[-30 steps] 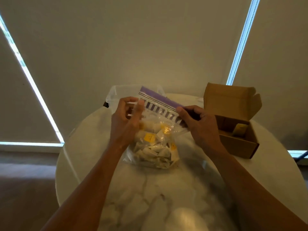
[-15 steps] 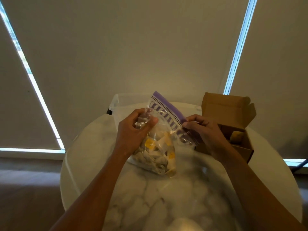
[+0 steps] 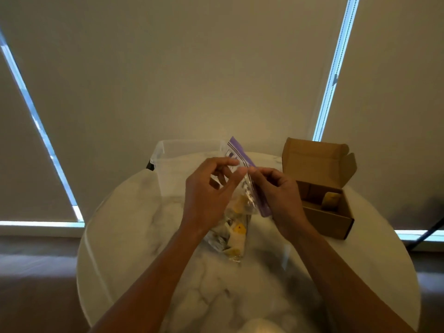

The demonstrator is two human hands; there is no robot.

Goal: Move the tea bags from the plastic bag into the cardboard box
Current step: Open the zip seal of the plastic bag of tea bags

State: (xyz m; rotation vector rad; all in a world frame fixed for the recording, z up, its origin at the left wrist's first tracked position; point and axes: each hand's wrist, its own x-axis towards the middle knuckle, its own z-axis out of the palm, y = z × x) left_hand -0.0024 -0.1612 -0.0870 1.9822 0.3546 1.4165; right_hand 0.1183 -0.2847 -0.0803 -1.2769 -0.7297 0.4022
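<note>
A clear plastic bag (image 3: 236, 221) of tea bags (image 3: 235, 233), some with yellow tags, is held upright over a round marble table (image 3: 134, 236), to the left of an open cardboard box (image 3: 328, 218). The bag's purple zip strip (image 3: 241, 152) is pinched near its top from both sides. The left hand (image 3: 208, 195), on the side farther from the box, grips the film between thumb and forefinger, the other fingers loosely bent. The right hand (image 3: 280, 195), on the side nearer the box, is curled and pinches the strip with its fingertips. Whether the zip is parted cannot be told. The bag's lower end is seen down at the tabletop. The box is stood with its lid flap raised, and one yellowish packet (image 3: 332, 200) is seen inside. A clear plastic tub (image 3: 177, 159) is placed farther left of the box, behind the bag. Drawn window blinds (image 3: 192, 68) are seen behind the box.
</note>
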